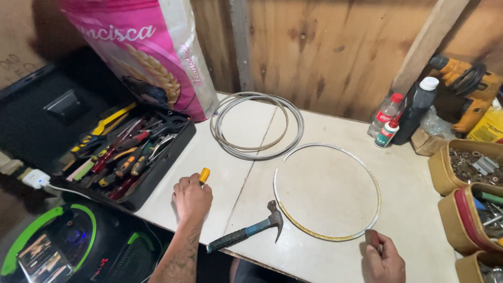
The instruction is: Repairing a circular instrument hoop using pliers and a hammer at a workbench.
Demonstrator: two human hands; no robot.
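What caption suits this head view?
Left hand grips a yellow-handled tool; right hand beside a metal hoop, hammer between.

Left fist [192, 198] hides most of yellow-handled tool [204, 175].

free: tabletop [236, 157] centre | blocked: hammer [249, 230], hoop [327, 191], wire coil [257, 126]
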